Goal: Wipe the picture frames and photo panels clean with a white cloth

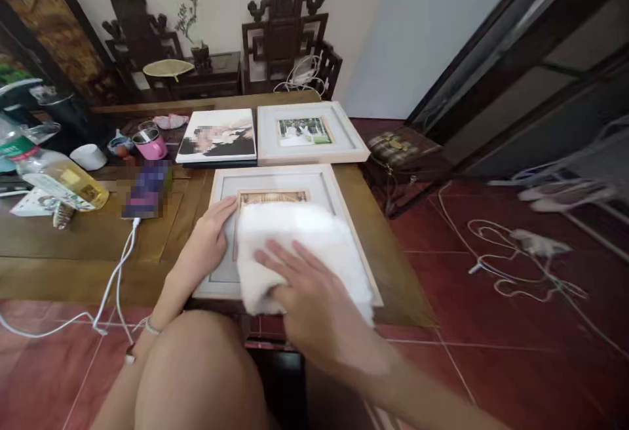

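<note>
Frame: pale wooden picture frame, lying flat and face-up at the near edge of the desk, dead ahead of us at 12 o'clock.
Cloth: white and fluffy, spread over the frame's glass from centre to about 5 o'clock; only the top strip of the picture shows.
Right hand: on top of the cloth, fingers spread and open, palm down. It presses rather than grips; we judge the flat palm holds the cloth against the glass.
Left hand: fingers open and laid flat on the frame's border at 9 o'clock, closed on nothing. It probably steadies the frame so it cannot slide.
Second frame: flat, just beyond at 12 o'clock.
Canvas print: beside it at 11 o'clock, also flat.
Pink cup and bottle: at 10 o'clock, well apart from the frame.
White cable: trails off the desk edge at 8 o'clock.
</note>
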A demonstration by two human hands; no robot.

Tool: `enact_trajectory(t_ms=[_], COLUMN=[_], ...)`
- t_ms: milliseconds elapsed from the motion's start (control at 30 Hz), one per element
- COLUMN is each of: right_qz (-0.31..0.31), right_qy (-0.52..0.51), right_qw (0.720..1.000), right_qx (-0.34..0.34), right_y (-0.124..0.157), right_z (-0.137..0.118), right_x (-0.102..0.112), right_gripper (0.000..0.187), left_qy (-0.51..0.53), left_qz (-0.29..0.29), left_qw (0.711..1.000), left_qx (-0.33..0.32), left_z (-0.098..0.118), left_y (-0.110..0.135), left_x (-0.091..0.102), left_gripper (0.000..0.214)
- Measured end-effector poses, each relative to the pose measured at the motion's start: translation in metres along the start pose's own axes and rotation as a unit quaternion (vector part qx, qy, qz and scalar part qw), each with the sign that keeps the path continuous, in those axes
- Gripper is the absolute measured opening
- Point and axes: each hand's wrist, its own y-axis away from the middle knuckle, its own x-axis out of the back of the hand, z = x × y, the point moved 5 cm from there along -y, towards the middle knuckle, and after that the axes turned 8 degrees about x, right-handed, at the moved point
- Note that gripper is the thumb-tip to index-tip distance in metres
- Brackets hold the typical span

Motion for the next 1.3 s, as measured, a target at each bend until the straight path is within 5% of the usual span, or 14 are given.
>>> enact_trajectory(t_ms=[233, 400, 533, 633, 867, 1000, 1133, 1300], right_qz=[0.011, 0.020, -0.043, -0.076, -0.048, -0.058, -0.143, -0.255], right_qy=[0.080, 0.111, 0.058, 0.025, 0.122, 0.170, 0.130, 0.037], right_qw=[0.996, 0.992, 0.997, 0.997, 0.990, 0.980, 0.980, 0.966], right_qx=[-0.040, -0.057, -0.020, -0.009, -0.061, -0.080, -0.035, 0.026], right_y=[0.033, 0.007, -0.018, -0.022, -0.021, -0.045, -0.063, -0.036], right_z=[0.050, 0.040, 0.013, 0.014, 0.091, 0.113, 0.083, 0.018], right_x=[0.041, 0.016, -0.007, -0.006, 0.029, 0.028, 0.008, 0.005], right_gripper=[0.036, 0.033, 0.034, 0.038, 0.044, 0.044, 0.047, 0.045], left_qy=[0.004, -0.003, -0.002, -0.004, -0.009, -0.006, -0.011, -0.014], left_qz=[0.004, 0.012, 0.000, -0.006, -0.007, 0.001, 0.005, -0.009], left_qw=[1.000, 1.000, 1.000, 1.000, 1.000, 1.000, 1.000, 1.000], left_qx=[0.004, 0.009, 0.013, 0.012, 0.004, 0.004, 0.007, 0.006], left_z=[0.002, -0.002, 0.000, 0.002, -0.002, -0.003, -0.001, 0.003], left_y=[0.001, 0.000, -0.001, 0.000, 0.002, 0.002, 0.001, 0.001], left_x=[-0.002, -0.003, -0.001, 0.001, -0.003, -0.003, -0.002, -0.001], left_gripper=[0.062, 0.058, 0.056, 0.059, 0.064, 0.066, 0.063, 0.063])
